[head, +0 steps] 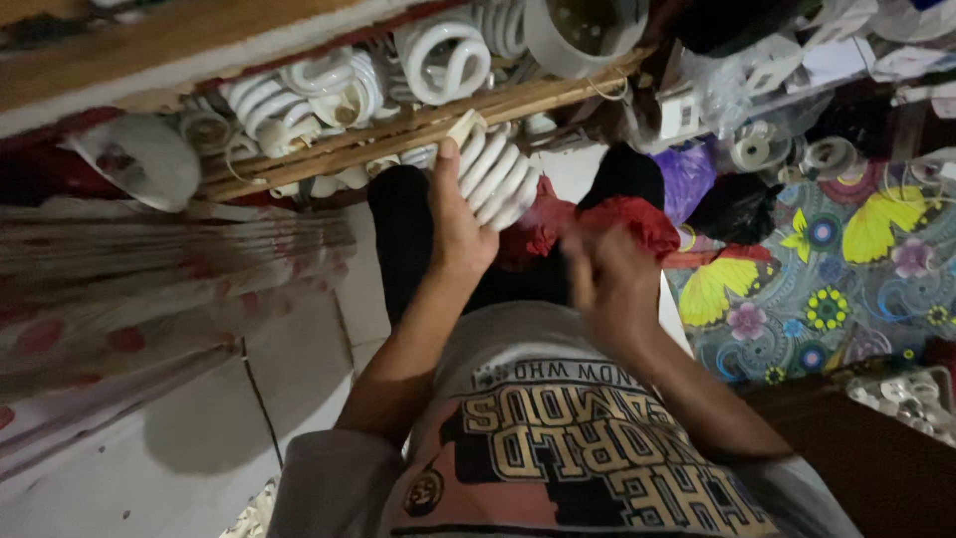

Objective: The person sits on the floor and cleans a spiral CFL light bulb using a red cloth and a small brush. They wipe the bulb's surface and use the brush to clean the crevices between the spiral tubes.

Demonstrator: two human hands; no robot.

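Note:
My left hand [456, 224] is closed around a white spiral lamp bulb [495, 177], holding it up just below a wooden rack [418, 125]. The bulb's coils stick out to the right of my fingers. My right hand [607, 279] is blurred, raised beside the left one in front of a red cloth [627, 219]. I cannot tell whether it grips anything. Below both hands is my grey printed shirt [558, 438].
The wooden rack holds several more white spiral bulbs [438, 55] and a white lamp shade [578, 35]. A mat with a flower and butterfly pattern [836, 279] lies at right, with plastic bags and small white parts [757, 149] above it. Tiled floor [199, 418] and patterned cloth [149, 269] are at left.

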